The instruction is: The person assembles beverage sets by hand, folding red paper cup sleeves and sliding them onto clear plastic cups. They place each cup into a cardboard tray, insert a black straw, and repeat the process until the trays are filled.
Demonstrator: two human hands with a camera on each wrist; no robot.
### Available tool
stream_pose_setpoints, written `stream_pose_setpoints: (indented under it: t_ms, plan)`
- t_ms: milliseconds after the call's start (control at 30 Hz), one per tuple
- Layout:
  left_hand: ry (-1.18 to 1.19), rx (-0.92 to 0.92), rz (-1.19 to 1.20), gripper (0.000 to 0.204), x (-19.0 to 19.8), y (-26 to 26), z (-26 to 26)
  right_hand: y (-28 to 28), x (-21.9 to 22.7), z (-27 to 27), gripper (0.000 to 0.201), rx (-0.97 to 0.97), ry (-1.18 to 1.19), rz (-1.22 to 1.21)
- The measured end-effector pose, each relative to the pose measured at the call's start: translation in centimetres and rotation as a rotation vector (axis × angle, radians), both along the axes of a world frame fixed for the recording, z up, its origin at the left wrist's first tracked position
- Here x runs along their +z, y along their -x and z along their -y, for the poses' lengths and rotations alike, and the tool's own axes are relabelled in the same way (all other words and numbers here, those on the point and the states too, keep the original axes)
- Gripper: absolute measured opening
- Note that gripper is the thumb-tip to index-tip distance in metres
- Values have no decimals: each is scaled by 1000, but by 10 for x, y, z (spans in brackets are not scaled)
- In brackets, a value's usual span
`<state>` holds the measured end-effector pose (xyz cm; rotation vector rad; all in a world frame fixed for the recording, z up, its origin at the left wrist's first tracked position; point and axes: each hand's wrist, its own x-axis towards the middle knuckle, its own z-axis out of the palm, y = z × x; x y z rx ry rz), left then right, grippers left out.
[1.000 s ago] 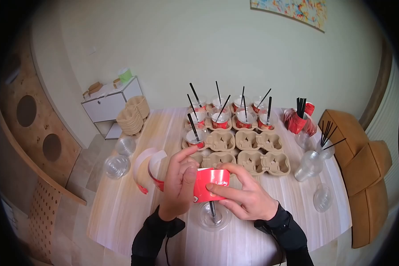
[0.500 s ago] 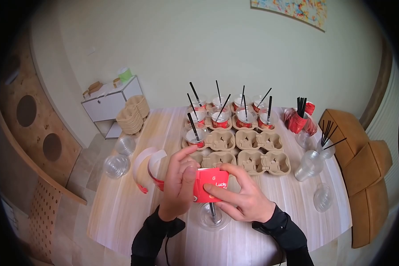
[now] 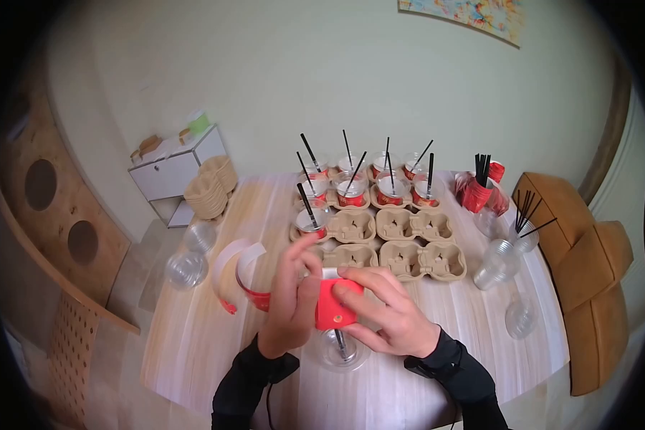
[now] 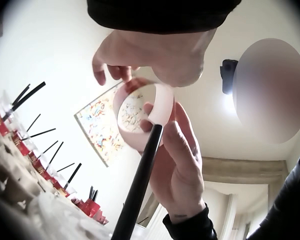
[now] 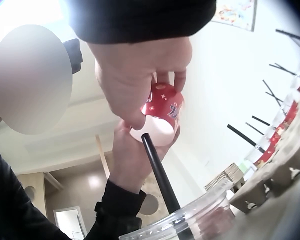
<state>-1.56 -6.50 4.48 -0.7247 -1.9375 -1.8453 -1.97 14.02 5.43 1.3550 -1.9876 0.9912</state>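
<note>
Between both hands is a red printed cup sleeve, a paper band closed into a ring with a pale inside. My left hand holds its left side with the thumb along it, index finger raised. From the right, my right hand grips the band, fingers across its front and top. In the right wrist view the sleeve's patterned outside shows under the right fingers. Just below the sleeve stands a clear plastic cup with a black straw rising toward the ring.
Cardboard cup carriers stand ahead, the back ones holding sleeved cups with straws. Loose sleeves and clear lids lie left. Stacked carriers stand back left. Clear cups, a straw holder and a lid are right.
The sleeve has turned in my hands, so its white lettering no longer shows in the head view. My right fingers have shifted up and left over it. The head view has moved slightly.
</note>
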Motion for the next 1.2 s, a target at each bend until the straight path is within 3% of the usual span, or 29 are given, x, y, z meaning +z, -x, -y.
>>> stream_pose_setpoints:
  t_ms: [33, 100, 133, 200, 267, 333, 367, 400, 433, 467, 533, 600, 733, 800, 867, 933, 1000, 1033, 1100, 1200]
  plan:
    - [3, -8, -2, 52, 3, 1, 2, 0, -4, 0, 65, -8, 3, -2]
    - [252, 214, -186, 75, 12, 4, 5, 0, -14, 0, 87, -73, 222, 26]
    - [255, 207, -195, 75, 16, 2, 2, 0, -15, -1, 87, -80, 227, 19]
    - [123, -62, 150, 92, 21, -7, -3, 0, -15, -5, 105, -112, 154, -25]
    - [89, -92, 175, 82, 14, 5, 3, -5, -8, -1, 107, -102, 236, 50]
    - [-279, -207, 378, 67, 12, 18, 20, -5, -5, -1, 110, -82, 325, 126]
    - [-459, -290, 406, 56, 15, 19, 24, -4, -5, -9, 110, -123, 219, 235]
    - [-455, -282, 395, 56, 12, 25, 31, -2, -4, -12, 111, -163, 111, 341]
    - [-588, -413, 463, 56, 7, 35, 41, -2, -4, -10, 111, -153, 114, 334]
    - [-721, -548, 530, 60, 5, 41, 47, -3, -5, -7, 112, -131, -76, 385]
    - [-752, -471, 564, 70, 6, 40, 46, -8, -10, -6, 114, -96, -460, 482]
    - [-907, -588, 596, 72, 4, 40, 45, -11, -31, 1, 113, -30, -501, 449]
    - [-886, -671, 539, 70, -19, 49, 52, -9, -44, 15, 106, 115, -543, 518]
    - [-710, -517, 485, 69, -29, 52, 54, -3, -50, 17, 102, 98, -512, 524]
    - [-729, -504, 553, 68, -23, 48, 51, 5, -42, 3, 99, 79, -491, 525]
    - [-502, -406, 514, 67, -15, 44, 49, 16, -15, -18, 99, -102, -325, 559]
    - [-467, -415, 502, 69, -9, 40, 39, 19, 7, -46, 96, -178, 79, 723]
    - [-304, -359, 521, 71, -6, 37, 33, 24, 8, -54, 96, -179, 71, 726]
    - [-39, -300, 480, 77, -15, 40, 24, 38, 0, -63, 98, 33, 704, 563]
    - [-71, -460, 632, 81, -25, 37, 8, 45, -14, -61, 99, 111, 653, 546]
